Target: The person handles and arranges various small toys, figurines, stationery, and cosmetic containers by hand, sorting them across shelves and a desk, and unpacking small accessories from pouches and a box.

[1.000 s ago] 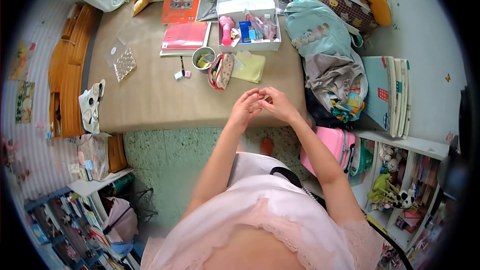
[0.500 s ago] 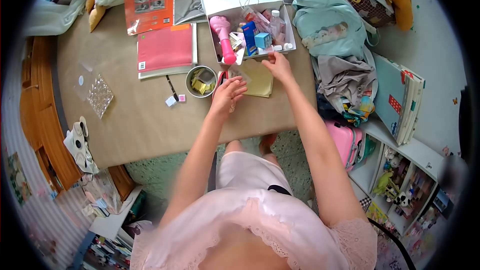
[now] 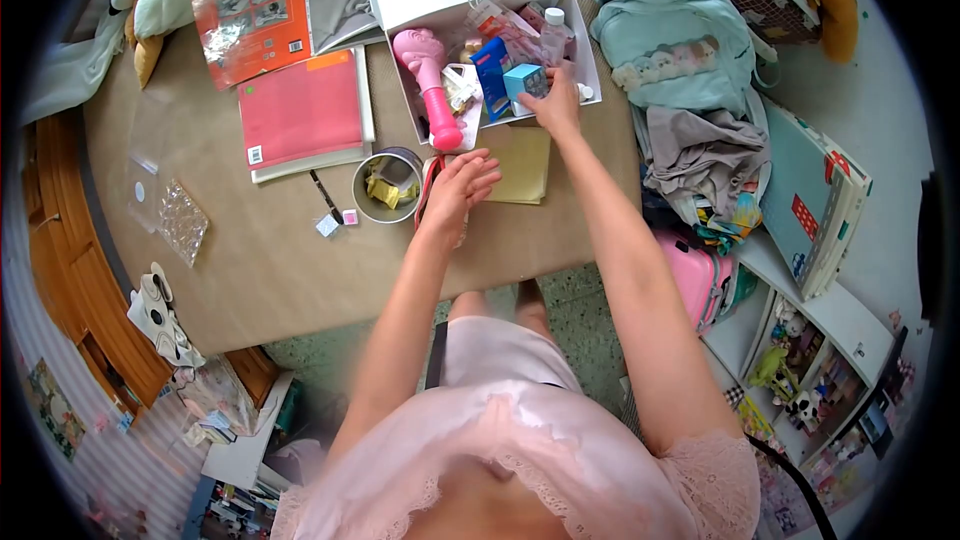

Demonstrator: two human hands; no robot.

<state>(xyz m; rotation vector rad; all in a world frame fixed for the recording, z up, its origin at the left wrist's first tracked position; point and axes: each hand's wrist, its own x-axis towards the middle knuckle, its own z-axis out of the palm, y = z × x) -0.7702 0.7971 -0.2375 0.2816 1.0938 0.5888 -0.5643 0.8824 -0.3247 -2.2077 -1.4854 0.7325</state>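
Observation:
My right hand (image 3: 555, 108) is in the front right part of a white box (image 3: 594, 92), thumb and fingers closed on a small blue box (image 3: 525, 82). Beside that lies a dark blue packet (image 3: 490, 78). A pink microphone-shaped toy (image 3: 427, 80) leans over the box's front wall, and a clear bottle with a white cap (image 3: 553, 35) stands at the back right. My left hand (image 3: 462, 190) hovers over the table with its fingers stretched out, holding nothing visible. Close to it are a red strap-like item (image 3: 428, 190), partly hidden, and yellow paper (image 3: 522, 168).
A round tin (image 3: 362, 202) with yellow wrapped pieces stands left of my left hand. Further left lie a pink folder (image 3: 303, 118), a black pen (image 3: 326, 195) and a clear bag (image 3: 184, 225). A pale teal backpack (image 3: 670, 20) sits on the right.
My right hand has moved forward from the box's front edge and closed on the blue box, which has shifted slightly. My left hand stays nearly in place. The camera view has shifted a little.

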